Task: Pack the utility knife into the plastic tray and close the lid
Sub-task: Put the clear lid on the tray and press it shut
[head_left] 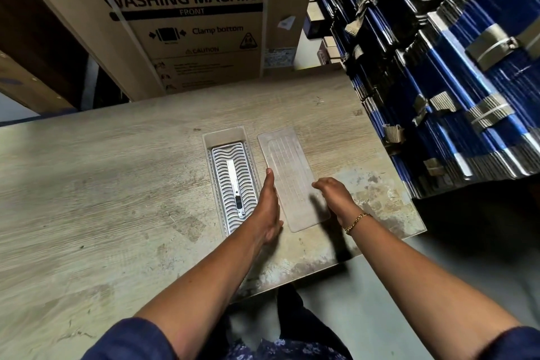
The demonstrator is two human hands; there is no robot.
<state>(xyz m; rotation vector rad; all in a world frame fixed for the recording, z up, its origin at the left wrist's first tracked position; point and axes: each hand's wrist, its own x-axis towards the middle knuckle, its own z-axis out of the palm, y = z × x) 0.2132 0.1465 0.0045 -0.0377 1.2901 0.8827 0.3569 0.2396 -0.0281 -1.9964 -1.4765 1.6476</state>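
A head-worn camera looks down on a worn, pale wood-grain table [117,184] where a person works with two bare hands. At the centre of the view sits a long, clear plastic tray [225,134] with a ribbed silver insert, and a slim silver utility knife with a black slider [235,184] already lies lengthwise inside it. Just beside the tray, at 3 o'clock from it, a clear, flat, ribbed plastic lid [292,175] lies on the table, not yet on the tray. The left hand [267,207] is flat with its fingers pressed together, resting in the gap between tray and lid, at the lid's 9 o'clock edge. The right hand [336,193] is loosely curled at the lid's 3 o'clock edge; whether it touches the lid cannot be told. Neither hand holds anything. The packing step looks done; lifting the lid, seating it on the tray and closing it remain. A large brown cardboard washing-machine box [190,23] stands at 12 o'clock.
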